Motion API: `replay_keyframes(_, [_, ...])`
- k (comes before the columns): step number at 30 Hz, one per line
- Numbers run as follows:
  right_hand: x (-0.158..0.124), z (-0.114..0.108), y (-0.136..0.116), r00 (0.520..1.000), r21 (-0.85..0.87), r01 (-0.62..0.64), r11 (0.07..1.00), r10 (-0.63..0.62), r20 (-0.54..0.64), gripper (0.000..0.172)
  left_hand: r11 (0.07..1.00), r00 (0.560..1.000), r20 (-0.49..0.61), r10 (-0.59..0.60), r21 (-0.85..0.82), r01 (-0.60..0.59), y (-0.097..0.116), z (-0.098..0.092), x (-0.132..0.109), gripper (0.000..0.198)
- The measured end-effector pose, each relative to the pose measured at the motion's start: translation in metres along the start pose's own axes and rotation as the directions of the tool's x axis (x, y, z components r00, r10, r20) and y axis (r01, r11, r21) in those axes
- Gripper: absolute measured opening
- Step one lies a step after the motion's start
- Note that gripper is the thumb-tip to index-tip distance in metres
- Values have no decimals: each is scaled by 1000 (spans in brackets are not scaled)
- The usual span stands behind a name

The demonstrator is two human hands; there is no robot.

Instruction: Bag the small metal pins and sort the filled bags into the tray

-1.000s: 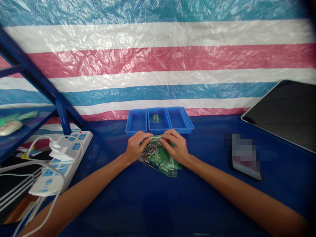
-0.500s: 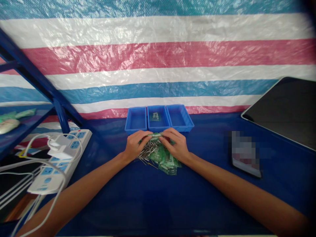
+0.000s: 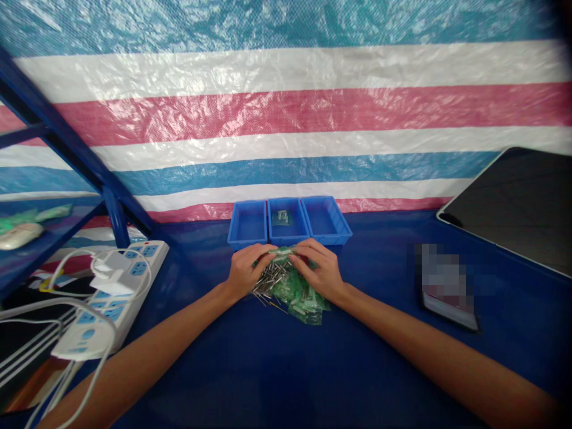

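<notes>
My left hand (image 3: 248,268) and my right hand (image 3: 320,268) pinch the two ends of a small clear plastic bag (image 3: 283,252), stretched level between them. Both hands are closed on it; what the bag holds is too small to make out. Right below lies a pile of thin metal rods (image 3: 270,277), loose and pointing various ways. Beside the rods, under my right hand, sits a heap of greenish clear bags (image 3: 304,301) with small pale pieces inside.
Behind my hands stand a left blue bin (image 3: 231,235), a middle blue bin (image 3: 290,238) with a small bag (image 3: 282,217) in it, and a right blue bin (image 3: 347,229). A power strip (image 3: 125,319) with white cables is left; a phone (image 3: 450,310) and dark screen (image 3: 522,208) are right.
The whole view has shifted slightly, so everything sits a little lower in the picture. Both hands keep their hold on the small bag, with hardly any other movement.
</notes>
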State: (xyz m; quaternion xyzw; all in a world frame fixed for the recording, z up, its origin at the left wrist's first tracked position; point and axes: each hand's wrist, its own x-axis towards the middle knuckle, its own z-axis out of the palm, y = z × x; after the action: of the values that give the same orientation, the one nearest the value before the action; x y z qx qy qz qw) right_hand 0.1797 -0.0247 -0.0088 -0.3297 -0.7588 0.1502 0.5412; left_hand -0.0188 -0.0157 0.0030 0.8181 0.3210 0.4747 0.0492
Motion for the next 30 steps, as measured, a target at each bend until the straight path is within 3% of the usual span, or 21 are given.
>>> replay_keyframes(11, [0, -1, 0, 1000, -9, -7, 1000, 7, 12, 11, 998, 995, -97, -35, 47, 40, -9, 7, -9, 21])
replay_keyframes(30, [1, 0, -1, 1000, -20, -12, 1000, 13, 20, 14, 999, 998, -60, -20, 25, 21, 1, 1, -4, 11])
